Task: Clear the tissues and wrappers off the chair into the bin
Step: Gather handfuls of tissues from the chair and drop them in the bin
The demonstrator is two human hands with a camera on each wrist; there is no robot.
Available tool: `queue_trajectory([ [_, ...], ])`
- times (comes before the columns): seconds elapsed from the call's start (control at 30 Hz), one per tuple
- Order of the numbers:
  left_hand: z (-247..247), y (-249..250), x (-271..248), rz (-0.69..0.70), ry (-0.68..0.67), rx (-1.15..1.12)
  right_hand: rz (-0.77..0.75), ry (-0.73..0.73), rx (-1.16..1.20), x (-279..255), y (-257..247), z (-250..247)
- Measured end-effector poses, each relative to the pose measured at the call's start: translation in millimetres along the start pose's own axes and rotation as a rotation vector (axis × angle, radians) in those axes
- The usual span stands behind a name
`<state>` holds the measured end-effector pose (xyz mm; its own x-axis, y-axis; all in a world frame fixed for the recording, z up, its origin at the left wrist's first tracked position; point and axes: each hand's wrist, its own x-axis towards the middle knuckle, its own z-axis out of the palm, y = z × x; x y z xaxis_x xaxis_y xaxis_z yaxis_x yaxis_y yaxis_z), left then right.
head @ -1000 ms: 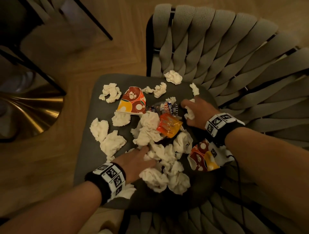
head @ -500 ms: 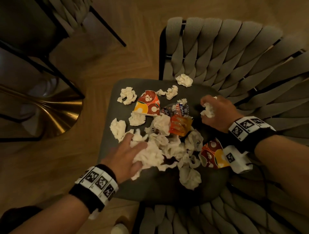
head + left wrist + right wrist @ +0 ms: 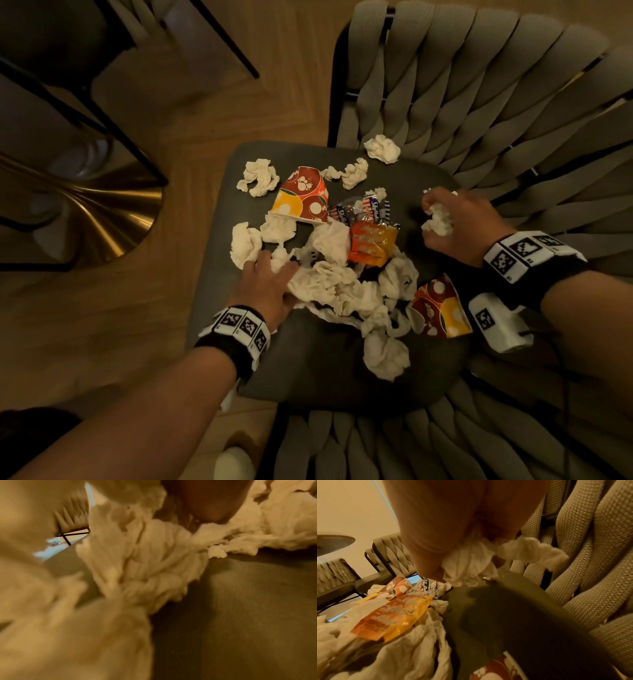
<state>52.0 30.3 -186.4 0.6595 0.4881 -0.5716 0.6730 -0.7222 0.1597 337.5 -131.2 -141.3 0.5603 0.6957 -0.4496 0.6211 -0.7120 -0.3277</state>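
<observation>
Several crumpled white tissues (image 3: pixel 329 284) lie heaped on the dark grey chair seat (image 3: pixel 325 363). Among them are an orange wrapper (image 3: pixel 371 245), a blue candy wrapper (image 3: pixel 359 214) and two flattened red-and-orange paper cups (image 3: pixel 301 198) (image 3: pixel 438 311). My left hand (image 3: pixel 274 263) is at the heap's left side, finger and thumb closed on a wad of tissue (image 3: pixel 145 561). My right hand (image 3: pixel 430 222) is at the seat's right rear and grips one tissue (image 3: pixel 443 219) in curled fingers. In the right wrist view that tissue (image 3: pixel 530 550) sticks out of the right hand (image 3: pixel 465 568). No bin is in view.
The chair's woven grey back (image 3: pixel 479 85) curves round the far and right sides of the seat. A brass table base (image 3: pixel 85 212) and another chair's dark legs (image 3: pixel 113 113) stand on the wooden floor to the left. Loose tissues (image 3: pixel 258 178) (image 3: pixel 382 149) lie at the seat's rear.
My left hand has swept the left-side tissues toward the middle and closed on a wad. My right hand has curled round one tissue and raised it slightly off the seat.
</observation>
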Motion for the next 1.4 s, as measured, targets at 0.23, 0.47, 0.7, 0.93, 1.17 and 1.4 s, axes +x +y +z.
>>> queue_trajectory([
  [0.23, -34.2, 15.1, -28.2, -0.011, 0.042, -0.324, 0.019, 0.056, 0.083, -26.9, -5.2, -15.3],
  [0.47, -114.5, 35.7, -100.1, 0.088, 0.271, -0.548, 0.010, 0.152, 0.198, -94.5, -29.6, -54.9],
  [0.7, -192.1, 29.6, -187.9, 0.321, 0.500, -0.737, -0.074, 0.278, 0.304, -165.6, -75.4, -95.7],
  [0.93, -255.7, -17.0, -289.9, 0.169, 0.660, -1.002, -0.273, 0.297, 0.445, -213.7, -167.4, -132.3],
  [1.17, -262.6, -130.2, -401.0, -0.089, 0.833, -1.055, -0.485, 0.135, 0.420, -254.8, -306.0, -111.6],
  [1.4, -199.0, -271.8, -490.8, -0.409, 0.864, -1.043, -0.697, -0.017, 0.397, -315.1, -457.7, -37.9],
])
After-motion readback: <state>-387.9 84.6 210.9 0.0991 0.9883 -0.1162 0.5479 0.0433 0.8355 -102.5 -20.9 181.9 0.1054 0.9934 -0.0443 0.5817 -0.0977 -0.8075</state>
